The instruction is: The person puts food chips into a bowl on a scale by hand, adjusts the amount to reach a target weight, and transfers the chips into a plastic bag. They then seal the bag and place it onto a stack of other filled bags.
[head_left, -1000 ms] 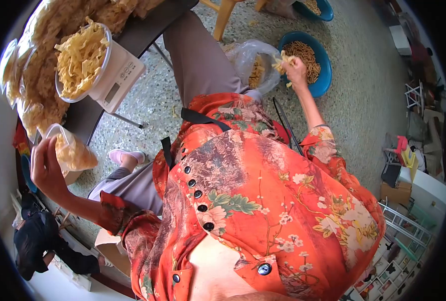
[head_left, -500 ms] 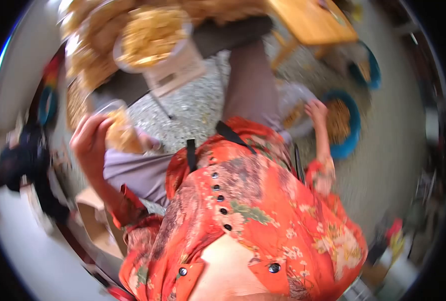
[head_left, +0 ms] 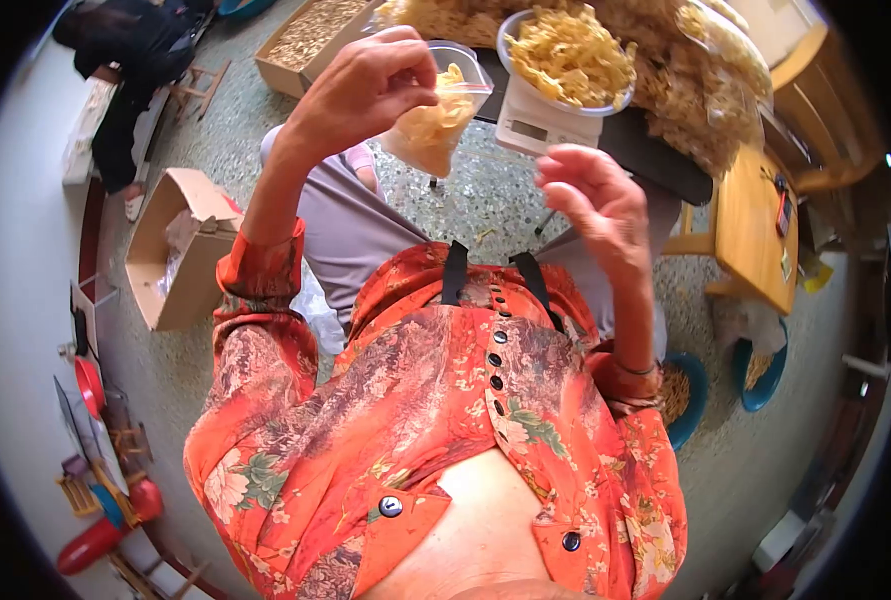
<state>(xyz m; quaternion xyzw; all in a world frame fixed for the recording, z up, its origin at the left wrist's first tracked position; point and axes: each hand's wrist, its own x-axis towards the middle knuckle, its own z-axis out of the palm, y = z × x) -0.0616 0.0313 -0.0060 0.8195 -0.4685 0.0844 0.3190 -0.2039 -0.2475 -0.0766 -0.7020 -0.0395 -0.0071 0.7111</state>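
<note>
My left hand point(head_left: 375, 88) pinches the top edge of a clear plastic zip bag point(head_left: 427, 135) partly filled with pale yellow dried pieces. The bag hangs above the floor between my knees, left of a white digital scale point(head_left: 550, 128). On that scale rests a clear round tub point(head_left: 513, 65) heaped with yellow dried pieces point(head_left: 570, 55). My right hand point(head_left: 605, 208) is raised just in front of the scale, fingers apart and curved, with nothing visible in it.
Large bags of dried pieces point(head_left: 700, 90) crowd behind the scale. A wooden stool point(head_left: 755, 235) and teal basins point(head_left: 693, 400) stand at right. Two cardboard boxes, one open point(head_left: 170, 265) and one filled point(head_left: 310, 50), are at left. A dark-clothed person point(head_left: 130, 60) sits far left.
My right hand has left the side near the basin and come up before the scale. My left hand still holds the bag, now closer to the scale. The view has swung right.
</note>
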